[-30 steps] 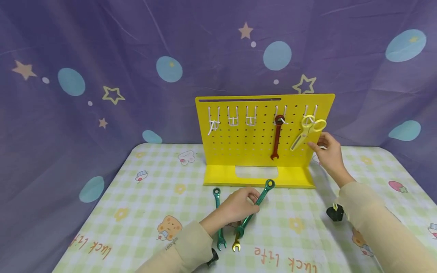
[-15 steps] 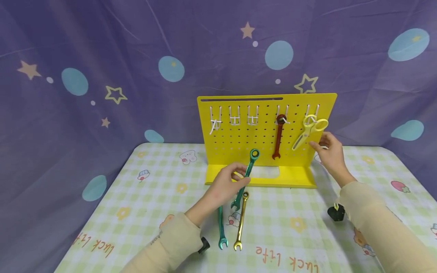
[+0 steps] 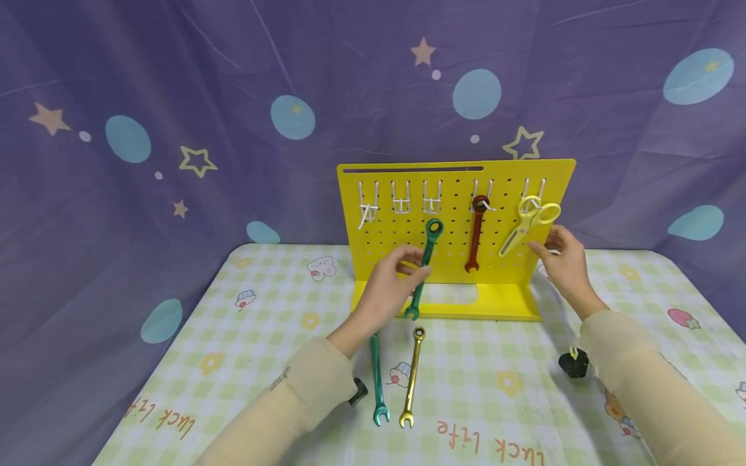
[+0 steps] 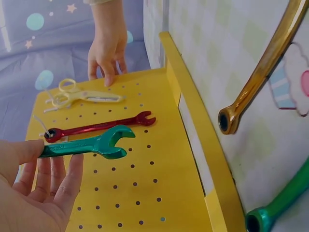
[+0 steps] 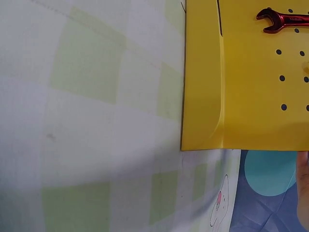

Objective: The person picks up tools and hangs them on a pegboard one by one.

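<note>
My left hand (image 3: 384,288) pinches a green combination wrench (image 3: 429,249) between thumb and fingers, ring end up, in front of the yellow pegboard (image 3: 451,259). In the left wrist view the wrench's open jaw end (image 4: 113,144) points away from the palm. White hooks (image 3: 431,206) sit just above its ring in the head view. At the board's right edge, my right hand (image 3: 565,262) grips with the thumb in front and the fingers partly hidden behind. A red wrench (image 3: 475,239) and yellow scissors (image 3: 524,223) hang from hooks on the board.
On the checked tablecloth (image 3: 262,349) lie a second green wrench (image 3: 377,382), partly covered by the left wrist, and a gold wrench (image 3: 413,378). A purple patterned curtain (image 3: 373,84) stands behind the table.
My left hand has lifted the green wrench from over the table up to the board, turning it more upright. The gold wrench has come into full view. The right hand stays at the board's edge.
</note>
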`<action>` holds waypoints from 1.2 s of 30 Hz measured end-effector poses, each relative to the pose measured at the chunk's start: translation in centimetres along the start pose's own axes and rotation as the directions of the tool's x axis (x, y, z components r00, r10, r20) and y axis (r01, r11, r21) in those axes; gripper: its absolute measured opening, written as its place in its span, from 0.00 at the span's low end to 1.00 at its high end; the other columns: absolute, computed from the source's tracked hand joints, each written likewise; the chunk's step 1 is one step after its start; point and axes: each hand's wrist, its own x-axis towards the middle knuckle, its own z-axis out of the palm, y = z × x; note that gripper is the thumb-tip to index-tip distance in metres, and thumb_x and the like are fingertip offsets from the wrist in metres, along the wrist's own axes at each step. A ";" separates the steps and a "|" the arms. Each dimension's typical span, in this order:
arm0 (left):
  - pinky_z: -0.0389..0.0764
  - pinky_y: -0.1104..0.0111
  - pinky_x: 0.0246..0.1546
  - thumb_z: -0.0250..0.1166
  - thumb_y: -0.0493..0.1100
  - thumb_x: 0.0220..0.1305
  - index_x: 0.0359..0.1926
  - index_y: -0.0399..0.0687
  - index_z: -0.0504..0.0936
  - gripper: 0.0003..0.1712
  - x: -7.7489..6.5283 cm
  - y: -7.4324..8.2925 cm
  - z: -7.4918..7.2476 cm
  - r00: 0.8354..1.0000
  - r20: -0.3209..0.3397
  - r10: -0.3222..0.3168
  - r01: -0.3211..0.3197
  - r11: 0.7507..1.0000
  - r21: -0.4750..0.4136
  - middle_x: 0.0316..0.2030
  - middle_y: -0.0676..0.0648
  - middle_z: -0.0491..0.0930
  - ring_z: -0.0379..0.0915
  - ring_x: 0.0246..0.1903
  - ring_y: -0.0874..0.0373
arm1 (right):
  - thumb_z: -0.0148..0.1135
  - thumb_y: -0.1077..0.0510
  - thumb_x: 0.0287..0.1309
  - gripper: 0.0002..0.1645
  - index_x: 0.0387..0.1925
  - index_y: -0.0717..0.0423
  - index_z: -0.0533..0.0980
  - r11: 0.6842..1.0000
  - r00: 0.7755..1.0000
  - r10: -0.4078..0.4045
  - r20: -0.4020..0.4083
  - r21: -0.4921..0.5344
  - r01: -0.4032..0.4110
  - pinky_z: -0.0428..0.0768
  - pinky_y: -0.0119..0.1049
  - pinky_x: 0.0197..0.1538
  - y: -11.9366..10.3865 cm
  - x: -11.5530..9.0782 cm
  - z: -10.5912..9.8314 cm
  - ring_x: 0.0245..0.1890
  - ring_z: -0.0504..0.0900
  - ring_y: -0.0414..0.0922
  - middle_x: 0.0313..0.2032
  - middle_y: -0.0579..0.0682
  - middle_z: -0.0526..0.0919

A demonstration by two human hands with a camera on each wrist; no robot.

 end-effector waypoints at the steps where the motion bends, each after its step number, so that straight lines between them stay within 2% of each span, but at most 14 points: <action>1: 0.82 0.65 0.37 0.65 0.43 0.69 0.57 0.47 0.77 0.17 0.3 0.1 0.0 1.000 -0.008 0.006 -0.006 1.000 -0.003 0.47 0.50 0.78 0.75 0.46 0.53 | 0.62 0.62 0.66 0.18 0.54 0.68 0.72 1.000 1.000 0.001 0.001 -0.002 -0.001 0.74 0.17 0.40 0.0 0.0 0.0 0.36 0.74 0.29 0.35 0.32 0.74; 10: 0.83 0.64 0.39 0.65 0.44 0.68 0.55 0.49 0.78 0.16 2.5 0.3 0.7 0.999 -0.051 0.018 -0.019 0.999 -0.028 0.46 0.51 0.78 0.76 0.45 0.56 | 0.62 0.62 0.66 0.18 0.54 0.67 0.72 1.000 1.000 0.011 -0.001 -0.023 -0.011 0.73 0.17 0.41 -0.1 -0.1 -0.1 0.37 0.73 0.29 0.38 0.42 0.76; 19: 0.83 0.64 0.41 0.65 0.41 0.68 0.54 0.46 0.78 0.15 4.2 -0.2 1.5 0.996 -0.094 -0.009 -0.001 0.994 -0.105 0.46 0.47 0.79 0.77 0.43 0.54 | 0.62 0.60 0.67 0.19 0.54 0.66 0.72 1.000 1.000 0.013 0.003 -0.016 -0.013 0.74 0.18 0.40 0.1 0.0 0.0 0.37 0.73 0.29 0.39 0.42 0.76; 28: 0.82 0.68 0.42 0.66 0.39 0.67 0.55 0.44 0.78 0.16 5.6 -1.1 2.4 0.989 -0.141 -0.035 0.017 0.991 -0.130 0.47 0.47 0.79 0.77 0.45 0.54 | 0.62 0.62 0.66 0.18 0.53 0.67 0.72 1.000 1.000 0.014 -0.012 0.001 -0.014 0.74 0.17 0.39 0.3 -0.1 0.3 0.36 0.74 0.29 0.35 0.34 0.75; 36: 0.82 0.68 0.42 0.66 0.39 0.67 0.55 0.43 0.78 0.16 6.5 -1.2 2.6 0.986 -0.157 -0.060 0.039 0.990 -0.135 0.47 0.47 0.79 0.78 0.45 0.55 | 0.63 0.62 0.65 0.19 0.54 0.67 0.73 1.000 1.000 0.004 -0.020 0.008 -0.004 0.74 0.18 0.39 0.4 0.0 0.4 0.36 0.74 0.29 0.35 0.35 0.75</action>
